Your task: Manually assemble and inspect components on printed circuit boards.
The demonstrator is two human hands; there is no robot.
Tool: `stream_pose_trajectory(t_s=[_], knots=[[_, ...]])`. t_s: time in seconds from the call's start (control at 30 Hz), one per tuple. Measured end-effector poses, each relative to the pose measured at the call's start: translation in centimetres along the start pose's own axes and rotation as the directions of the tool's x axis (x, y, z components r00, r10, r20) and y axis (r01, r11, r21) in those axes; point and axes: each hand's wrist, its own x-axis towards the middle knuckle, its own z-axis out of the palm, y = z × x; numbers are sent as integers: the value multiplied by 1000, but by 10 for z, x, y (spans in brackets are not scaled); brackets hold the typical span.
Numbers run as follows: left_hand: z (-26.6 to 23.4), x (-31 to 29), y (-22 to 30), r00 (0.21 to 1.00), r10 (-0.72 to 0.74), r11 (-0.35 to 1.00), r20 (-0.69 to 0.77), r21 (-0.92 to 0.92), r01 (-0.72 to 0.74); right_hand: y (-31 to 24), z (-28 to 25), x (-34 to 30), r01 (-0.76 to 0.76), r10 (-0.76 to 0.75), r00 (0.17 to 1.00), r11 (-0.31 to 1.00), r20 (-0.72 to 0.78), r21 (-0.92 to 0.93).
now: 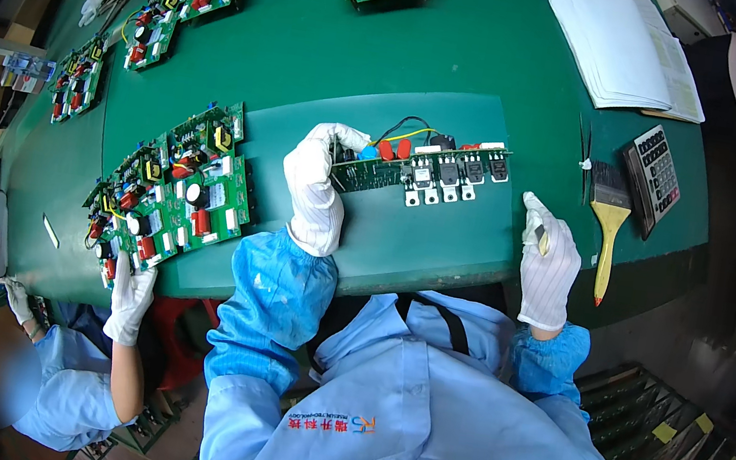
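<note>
My left hand (315, 189), in a white glove, grips the left end of a green circuit board (367, 175) tilted up on its edge. Red and blue parts, a yellow wire and a black wire show along the board's top, and a row of flat black parts with metal tabs lines its face. To the right, apart from the board, my right hand (548, 266) is gloved too, its fingers curled near the table's front edge. A small pale yellowish thing shows between those fingers, too little of it to name.
More circuit boards (218, 198) stand at my left and along the far side of the green table (470, 55). A yellow-handled brush (610, 219), tweezers (587, 148), a calculator (654, 178) and papers (613, 53) lie on the right. A co-worker's gloved hand (129, 299) touches boards at lower left.
</note>
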Motion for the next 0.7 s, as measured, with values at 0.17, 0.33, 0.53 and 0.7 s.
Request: stream_pose_trajectory(t_s=[0.17,0.33,0.53,0.7], knots=[[-5,3,-8,994,-8,969,-112,-246,-20,-51,-14,11,-771,377,637,305,672,559],[-4,-2,-11,987,-158,838,-24,-532,121,-91,11,32,-673,264,739,252,620,695],[8,2,3,984,-48,940,172,-327,103,-89,-12,104,-341,425,898,511,112,789],[-4,9,0,999,-23,860,43,-508,42,-84,-6,137,382,-361,922,904,-139,192]])
